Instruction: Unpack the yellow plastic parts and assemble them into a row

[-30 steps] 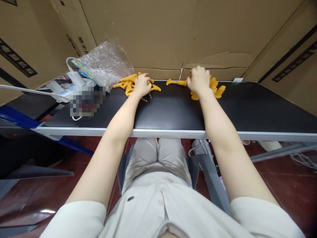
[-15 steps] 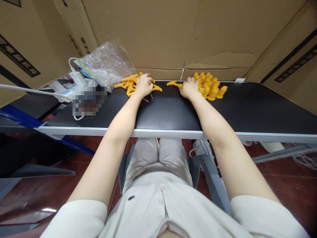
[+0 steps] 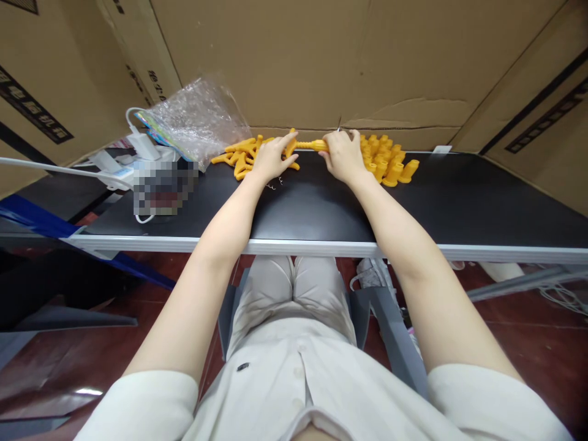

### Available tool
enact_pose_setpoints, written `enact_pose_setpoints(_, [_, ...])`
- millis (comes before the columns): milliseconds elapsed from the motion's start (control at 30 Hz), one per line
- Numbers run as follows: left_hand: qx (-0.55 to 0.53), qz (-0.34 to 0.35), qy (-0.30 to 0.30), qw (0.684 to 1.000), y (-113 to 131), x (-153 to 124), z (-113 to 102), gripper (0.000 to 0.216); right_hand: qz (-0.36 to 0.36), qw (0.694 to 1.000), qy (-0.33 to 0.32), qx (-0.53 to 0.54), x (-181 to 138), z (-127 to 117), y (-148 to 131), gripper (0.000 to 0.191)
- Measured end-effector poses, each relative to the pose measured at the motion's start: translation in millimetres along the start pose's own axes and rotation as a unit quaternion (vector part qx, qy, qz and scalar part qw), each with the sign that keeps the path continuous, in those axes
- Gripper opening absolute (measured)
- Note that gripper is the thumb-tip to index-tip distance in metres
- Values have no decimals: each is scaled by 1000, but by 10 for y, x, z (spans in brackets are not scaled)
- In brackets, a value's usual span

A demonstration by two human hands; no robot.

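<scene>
My right hand (image 3: 342, 157) is closed round one end of a long yellow plastic part (image 3: 310, 145), held just above the black table (image 3: 459, 202). My left hand (image 3: 272, 158) pinches the same part at its other end, with some fingers stretched out. Under my left hand lies a heap of curved yellow handle pieces (image 3: 239, 156). To the right of my right hand stands a cluster of yellow tube pieces (image 3: 388, 160). A small metal spring (image 3: 275, 182) lies on the table just near my left wrist.
A crumpled clear plastic bag (image 3: 195, 119) lies at the back left, beside white chargers and cables (image 3: 138, 144). Cardboard boxes (image 3: 321, 61) wall in the back and both sides. The table's white front edge (image 3: 321, 248) runs over my lap.
My right hand moved left from the tube cluster and lifted the long yellow part. My left hand rose off the handle heap and met it in the middle.
</scene>
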State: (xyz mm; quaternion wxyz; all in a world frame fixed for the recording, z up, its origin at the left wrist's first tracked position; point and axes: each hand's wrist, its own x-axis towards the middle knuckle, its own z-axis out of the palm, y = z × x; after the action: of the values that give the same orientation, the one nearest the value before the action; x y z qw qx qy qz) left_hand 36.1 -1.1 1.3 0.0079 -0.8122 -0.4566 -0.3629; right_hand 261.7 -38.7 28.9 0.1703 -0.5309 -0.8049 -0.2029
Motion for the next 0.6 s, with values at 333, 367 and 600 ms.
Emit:
enact_pose_setpoints(333, [2, -45, 52, 998, 229, -21, -152, 48, -18, 996, 82, 5, -20, -137, -103, 42])
enact_pose_setpoints(367, [5, -50, 48, 998, 253, -26, -157, 47, -21, 996, 88, 5, -20, -145, -94, 42])
enact_pose_setpoints(600, [17, -38, 62, 997, 239, -26, -131, 44, -28, 996, 81, 5, -37, -174, -44, 44])
